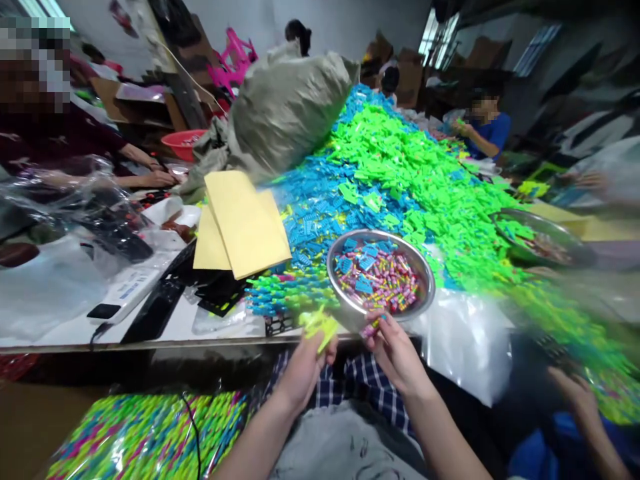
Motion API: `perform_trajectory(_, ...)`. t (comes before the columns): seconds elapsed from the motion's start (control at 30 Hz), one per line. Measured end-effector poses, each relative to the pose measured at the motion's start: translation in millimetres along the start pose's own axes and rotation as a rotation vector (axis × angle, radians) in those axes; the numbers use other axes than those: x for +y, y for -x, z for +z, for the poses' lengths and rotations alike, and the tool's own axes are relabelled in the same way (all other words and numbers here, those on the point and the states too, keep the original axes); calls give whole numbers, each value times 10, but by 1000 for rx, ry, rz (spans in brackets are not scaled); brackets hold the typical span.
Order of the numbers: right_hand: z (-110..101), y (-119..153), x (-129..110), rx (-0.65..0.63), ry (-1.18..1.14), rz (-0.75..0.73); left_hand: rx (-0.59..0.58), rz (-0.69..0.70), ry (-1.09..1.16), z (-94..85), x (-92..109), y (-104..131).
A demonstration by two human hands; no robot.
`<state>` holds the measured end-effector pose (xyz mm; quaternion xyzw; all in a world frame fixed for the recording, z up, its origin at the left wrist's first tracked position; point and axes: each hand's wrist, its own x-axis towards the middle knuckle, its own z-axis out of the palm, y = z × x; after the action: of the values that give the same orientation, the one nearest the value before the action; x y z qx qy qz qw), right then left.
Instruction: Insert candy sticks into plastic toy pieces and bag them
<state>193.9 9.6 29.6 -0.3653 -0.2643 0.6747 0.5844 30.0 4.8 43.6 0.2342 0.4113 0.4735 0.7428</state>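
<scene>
My left hand (306, 363) is closed on yellow-green plastic pieces (320, 327) at the table's front edge. To its right, my right hand (393, 347) pinches a small pink piece (370, 328) just below the rim of a metal bowl (431, 287). Small pink and yellow parts (395, 280) fill the bowl, with several blue pieces (367, 257) on top. Left of the bowl lie rows of blue and green assembled pieces (290, 292). Behind it rises a large heap of green pieces (400, 160) and blue pieces (320, 213).
Yellow cards (247, 223) and a grey sack (290, 110) stand left of the heap. A clear plastic bag (467, 340) hangs over the front edge. Another bowl (575, 240) is at the right. A co-worker's hand (575, 393) is at lower right; other people sit around the table.
</scene>
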Motion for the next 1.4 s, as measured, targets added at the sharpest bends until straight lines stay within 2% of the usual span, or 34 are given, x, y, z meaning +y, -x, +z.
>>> perform_trajectory(0.07, -44, 37, 99, 36, -109, 65, 78, 31, -30, 18, -53, -5)
perform_trajectory(0.17, -94, 114, 242, 91, -140, 137, 167, 49, -127, -4, -160, -40)
perform_trajectory(0.33, -248, 199, 352, 113, -23, 214, 140, 36, -241, -134, -370, -109)
perform_trajectory(0.4, -343, 157, 293, 131, 166, 128, 151, 34, -241, -181, -432, -109)
perform_trajectory(0.5, -500, -33, 60, 225, 576, -164, 163, -17, -253, -248, -492, -77)
perform_trajectory(0.6, -639, -338, -290, 347, 937, -420, 207, -77, -257, -330, -530, -23)
perform_trajectory(0.77, -792, -869, -794, 388, 1663, -707, 238, -140, -325, -467, -556, 79)
perform_trajectory(0.83, -829, -1026, -856, 301, 1918, -690, 221, -167, -315, -519, -564, 106)
perform_trajectory(0.87, -843, -1088, -847, 179, 2003, -635, 214, -177, -303, -547, -571, 114)
perform_trajectory(0.9, -852, -1140, -811, 6, 2053, -555, 210, -186, -293, -575, -581, 118)
perform_trajectory(0.97, -861, -1218, -683, -374, 2042, -371, 202, -194, -272, -628, -599, 119)
perform_trajectory(1.0, -861, -1248, -606, -500, 2001, -297, 198, -193, -261, -652, -606, 116)
perform_trajectory(1.03, -858, -1273, -533, -570, 1960, -249, 192, -191, -251, -671, -607, 113)
perform_trajectory(1.1, -842, -1304, -432, -585, 1906, -216, 184, -185, -227, -694, -593, 108)
perform_trajectory(1.23, -709, -1176, -458, -463, 1828, -253, 234, -162, -202, -679, -500, 117)
perform_trajectory(1.33, -480, -815, -486, -331, 1383, -186, 247, -121, -198, -621, -413, 140)
perform_trajectory(1.4, -302, -487, -397, -366, 1022, -11, 241, -90, -182, -566, -365, 155)
